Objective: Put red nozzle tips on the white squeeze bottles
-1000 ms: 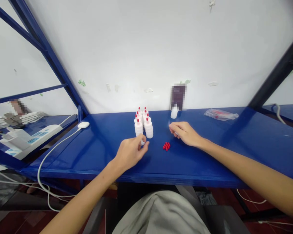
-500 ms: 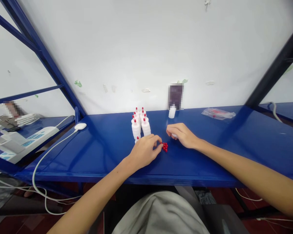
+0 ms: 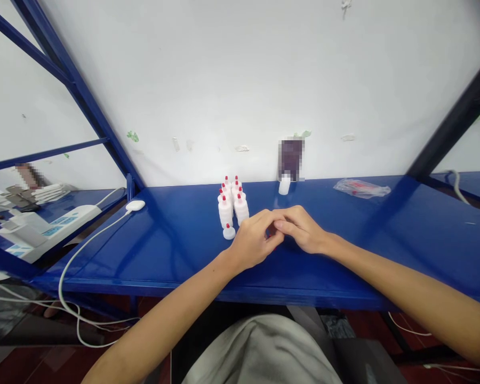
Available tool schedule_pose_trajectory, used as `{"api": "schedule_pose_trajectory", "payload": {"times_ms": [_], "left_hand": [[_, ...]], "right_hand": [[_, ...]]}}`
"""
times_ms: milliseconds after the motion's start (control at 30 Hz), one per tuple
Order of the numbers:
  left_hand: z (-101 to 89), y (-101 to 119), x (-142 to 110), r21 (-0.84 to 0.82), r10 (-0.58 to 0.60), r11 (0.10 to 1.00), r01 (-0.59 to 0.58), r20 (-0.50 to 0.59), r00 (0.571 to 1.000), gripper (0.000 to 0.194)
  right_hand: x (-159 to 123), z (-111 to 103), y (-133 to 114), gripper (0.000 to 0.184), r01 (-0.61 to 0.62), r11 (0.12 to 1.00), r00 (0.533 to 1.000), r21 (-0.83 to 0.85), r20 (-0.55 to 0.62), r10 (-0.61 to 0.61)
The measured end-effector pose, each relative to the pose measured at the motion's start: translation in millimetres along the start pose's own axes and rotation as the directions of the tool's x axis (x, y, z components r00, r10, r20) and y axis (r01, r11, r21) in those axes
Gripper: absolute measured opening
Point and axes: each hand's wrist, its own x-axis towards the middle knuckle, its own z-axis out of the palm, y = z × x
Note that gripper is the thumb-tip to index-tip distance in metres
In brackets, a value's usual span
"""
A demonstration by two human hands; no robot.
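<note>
My left hand [image 3: 260, 238] and my right hand [image 3: 303, 230] meet above the front middle of the blue table, fingertips touching. The left fingers are bent in a pinch, and what they hold is hidden. My right hand is closed, its thumb over the left fingertips; the small white part seen in it half a second ago is now covered. The small red caps by the left fingers are also hidden. Left of my hands, a white nozzle lid [image 3: 229, 233] with a red tip lies in front of two rows of white squeeze bottles [image 3: 225, 214] with red tips.
A white container [image 3: 284, 185] stands at the back, before a blurred dark object [image 3: 291, 158] against the wall. A clear plastic bag [image 3: 362, 188] with red bits lies back right. At left are a white round charger [image 3: 135, 206] with a cable and a power strip [image 3: 60, 224].
My left hand has moved right from the red caps, and my right hand has turned in to meet it. The nozzle lid shows fully now, while the red caps are covered.
</note>
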Motion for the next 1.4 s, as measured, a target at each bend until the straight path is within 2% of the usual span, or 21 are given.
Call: {"api": "schedule_pose_trajectory", "payload": {"times_ms": [233,367,633,767,867,933,1000,1067,1167,1267,1400], "left_hand": [[0.5,2,-2,0.005,0.014,1.000,-0.013,-0.029,0.999,0.016],[2.0,2,-2,-0.010,0.001,1.000,-0.002,-0.034,0.999,0.010],[1.8,-1,-5,0.003,-0.060,0.998,0.060,0.057,0.997,0.013],[-0.6,3,-4,0.028,-0.107,0.994,0.104,0.129,0.986,0.014],[-10.2,4,-6,0.088,-0.143,0.987,0.131,0.150,0.978,0.015],[-23.3,2,-10,0.144,-0.178,0.977,0.160,0.120,0.977,0.015],[-40.7,-2,-17,0.163,-0.243,0.958,0.237,0.023,0.970,0.016],[-58.6,-8,-24,0.127,-0.317,0.935,0.330,-0.111,0.942,0.017],[-77.6,-15,-32,0.106,-0.423,0.893,0.438,-0.141,0.895,0.020],[-83.4,-21,-34,0.136,-0.465,0.866,0.482,-0.138,0.874,0.022],[-82.0,-27,-33,0.213,-0.483,0.843,0.494,-0.104,0.869,0.024]], "right_hand": [[-1,0,-2,0.046,0.051,0.999,0.999,0.007,-0.008,-0.051],[-1,0,-3,0.041,0.063,0.998,0.998,0.014,-0.027,-0.063],[-3,-3,-10,0.018,0.017,1.000,1.000,0.023,-0.004,-0.017],[-3,-2,-9,0.016,0.029,0.999,0.999,0.023,0.014,-0.029],[-2,-2,-6,0.027,0.015,1.000,0.999,0.008,0.033,-0.015],[-1,-1,-3,0.034,-0.014,1.000,1.000,-0.022,0.023,0.014],[1,0,1,0.037,-0.064,0.997,0.998,-0.041,-0.020,0.063],[2,2,4,0.035,-0.117,0.993,0.989,-0.031,-0.090,0.114],[3,4,8,0.027,-0.155,0.988,0.967,-0.025,-0.210,0.147],[3,2,11,0.017,-0.143,0.990,0.955,0.000,-0.262,0.138],[2,-1,15,0.011,-0.177,0.982,0.955,0.067,-0.229,0.188]]}}
